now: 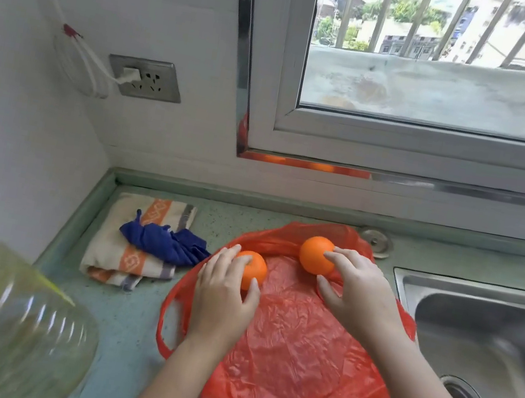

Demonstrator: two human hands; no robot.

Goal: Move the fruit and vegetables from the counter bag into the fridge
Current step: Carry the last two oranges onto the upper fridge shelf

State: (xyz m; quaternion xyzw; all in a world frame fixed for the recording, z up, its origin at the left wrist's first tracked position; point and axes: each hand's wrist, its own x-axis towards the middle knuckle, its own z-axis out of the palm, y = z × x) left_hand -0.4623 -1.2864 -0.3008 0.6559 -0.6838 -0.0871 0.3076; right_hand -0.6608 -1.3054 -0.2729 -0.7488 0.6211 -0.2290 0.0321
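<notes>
A red plastic bag lies flattened on the green counter, its mouth toward the window. My left hand grips an orange at the bag's left rim, fingers wrapped around it. My right hand holds a second orange by thumb and fingertips, at the far side of the bag's mouth. No other fruit or vegetables show in the bag. The fridge is out of view.
A steel sink sits right of the bag. A folded striped towel with a blue cloth lies to the left. A large clear bottle stands at the near left. A wall socket and window are behind.
</notes>
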